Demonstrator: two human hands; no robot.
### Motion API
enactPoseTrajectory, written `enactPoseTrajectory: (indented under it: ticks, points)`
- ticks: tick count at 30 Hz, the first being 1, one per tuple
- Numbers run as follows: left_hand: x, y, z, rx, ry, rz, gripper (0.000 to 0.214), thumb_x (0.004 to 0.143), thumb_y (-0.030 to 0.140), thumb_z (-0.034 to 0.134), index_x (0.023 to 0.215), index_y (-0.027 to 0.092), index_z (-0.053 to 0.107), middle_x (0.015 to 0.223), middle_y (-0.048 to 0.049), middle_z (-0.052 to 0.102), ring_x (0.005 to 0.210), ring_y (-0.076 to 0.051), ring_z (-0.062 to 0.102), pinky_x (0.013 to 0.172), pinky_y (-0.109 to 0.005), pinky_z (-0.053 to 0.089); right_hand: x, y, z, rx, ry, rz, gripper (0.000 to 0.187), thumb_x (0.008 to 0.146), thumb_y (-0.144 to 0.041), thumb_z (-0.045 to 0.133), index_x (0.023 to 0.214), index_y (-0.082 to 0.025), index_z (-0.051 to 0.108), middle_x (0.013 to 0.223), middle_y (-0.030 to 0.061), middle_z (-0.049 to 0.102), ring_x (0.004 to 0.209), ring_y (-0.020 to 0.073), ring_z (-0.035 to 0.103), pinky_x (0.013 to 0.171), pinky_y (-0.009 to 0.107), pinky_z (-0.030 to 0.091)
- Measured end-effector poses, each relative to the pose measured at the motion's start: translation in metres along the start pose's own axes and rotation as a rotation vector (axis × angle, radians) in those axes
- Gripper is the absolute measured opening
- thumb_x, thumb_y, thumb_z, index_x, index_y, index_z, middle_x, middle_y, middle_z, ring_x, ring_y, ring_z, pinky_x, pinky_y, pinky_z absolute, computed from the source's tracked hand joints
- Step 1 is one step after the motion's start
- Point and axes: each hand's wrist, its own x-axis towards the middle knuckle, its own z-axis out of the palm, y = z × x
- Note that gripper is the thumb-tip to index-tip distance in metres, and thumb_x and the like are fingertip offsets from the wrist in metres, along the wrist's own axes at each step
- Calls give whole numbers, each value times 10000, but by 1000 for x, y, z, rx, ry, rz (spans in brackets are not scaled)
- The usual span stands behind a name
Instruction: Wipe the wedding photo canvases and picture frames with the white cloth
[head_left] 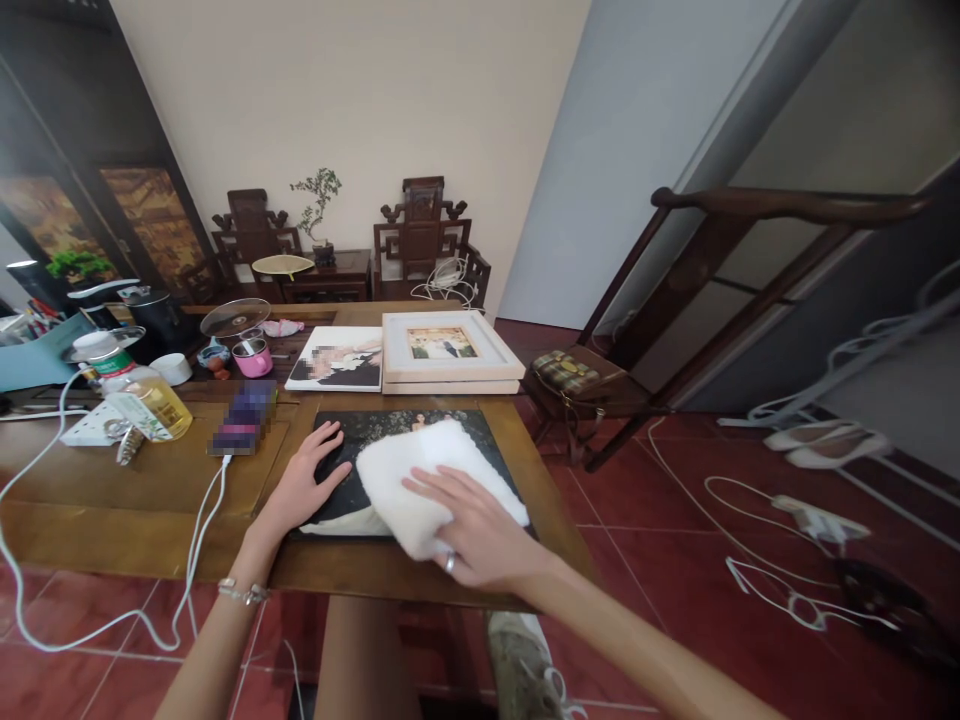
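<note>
A dark photo print (390, 430) lies flat on the wooden table (150, 490) near its front edge. A folded white cloth (420, 470) rests on the print. My right hand (480, 535) lies flat on the cloth's near end, fingers stretched out, a ring on one finger. My left hand (304, 480) presses flat on the print's left edge, fingers spread. Behind the print lie another unframed photo (337, 358) and a white-framed photo (446, 345) on a stack.
A phone (244, 420) on a white cable, an oil bottle (154, 405), a pink pot (253, 357) and a small fan (234, 320) sit on the table's left. A wooden chair (600, 385) stands at right. Cables (787, 520) trail over the red tiled floor.
</note>
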Motion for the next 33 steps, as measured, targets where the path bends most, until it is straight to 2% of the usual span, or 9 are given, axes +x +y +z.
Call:
enactPoseTrajectory:
  ticks: [5, 8, 11, 15, 19, 22, 25, 28, 33]
  points:
    - [0, 0, -1, -12, 1, -5, 450, 868, 413, 550, 1256, 186, 569, 1423, -118, 477, 1360, -251, 383, 1124, -474, 306, 16, 56, -3, -117, 84, 205, 133, 756, -183, 594, 746, -170, 726, 1287, 157, 589, 1217, 311, 517, 1014, 493, 404]
    - [1, 1, -2, -13, -4, -21, 466, 865, 412, 554, 1270, 182, 560, 1418, -117, 484, 1357, -247, 389, 1126, -465, 304, 14, 72, -2, -147, 143, 297, 169, 798, -176, 560, 790, -132, 722, 1251, 210, 600, 1175, 340, 545, 979, 540, 417]
    - [1, 3, -3, -10, 8, -45, 528, 855, 417, 570, 1318, 167, 516, 1410, -127, 493, 1344, -247, 409, 1119, -458, 317, 10, 67, 0, -155, 160, 322, 179, 807, -178, 552, 791, -121, 720, 1262, 221, 588, 1187, 349, 532, 992, 551, 402]
    - [2, 5, -4, 3, 34, -56, 510, 840, 428, 590, 1290, 192, 548, 1388, -111, 521, 1321, -265, 440, 1103, -471, 342, 6, 38, 3, -126, 134, 276, 163, 779, -172, 561, 743, -143, 717, 1311, 196, 558, 1250, 344, 472, 1031, 543, 366]
    - [1, 5, -3, 18, 59, -48, 470, 830, 428, 597, 1231, 181, 602, 1389, -117, 518, 1288, -277, 480, 1085, -454, 376, 10, 7, 6, -5, 65, 114, 136, 730, -198, 587, 718, -178, 721, 1375, 149, 512, 1308, 330, 401, 1079, 536, 295]
    - [0, 2, -3, 38, 53, -24, 439, 843, 412, 581, 1227, 199, 607, 1392, -107, 516, 1282, -281, 487, 1076, -466, 384, 16, -3, 6, 62, 2, -1, 149, 730, -239, 595, 775, -202, 731, 1384, 125, 509, 1313, 311, 399, 1089, 527, 277]
    - [-1, 1, -3, 39, 53, -26, 434, 848, 418, 578, 1226, 208, 607, 1395, -100, 514, 1280, -277, 489, 1076, -464, 385, 22, 5, 2, 55, 24, 35, 148, 761, -235, 584, 771, -201, 728, 1350, 120, 544, 1284, 285, 443, 1073, 489, 320]
    - [-1, 3, -3, 29, 64, -33, 438, 837, 439, 596, 1207, 206, 621, 1379, -95, 532, 1269, -271, 501, 1076, -449, 391, 24, 27, -3, -39, 67, 172, 142, 779, -218, 587, 769, -189, 726, 1291, 128, 594, 1225, 283, 509, 1036, 467, 381]
    - [-1, 6, -5, 13, 111, -24, 387, 833, 408, 613, 1164, 208, 646, 1326, -87, 580, 1218, -256, 548, 1054, -426, 420, 18, 56, -4, -131, 121, 332, 175, 810, -186, 555, 798, -144, 725, 1238, 193, 613, 1166, 335, 548, 965, 526, 427]
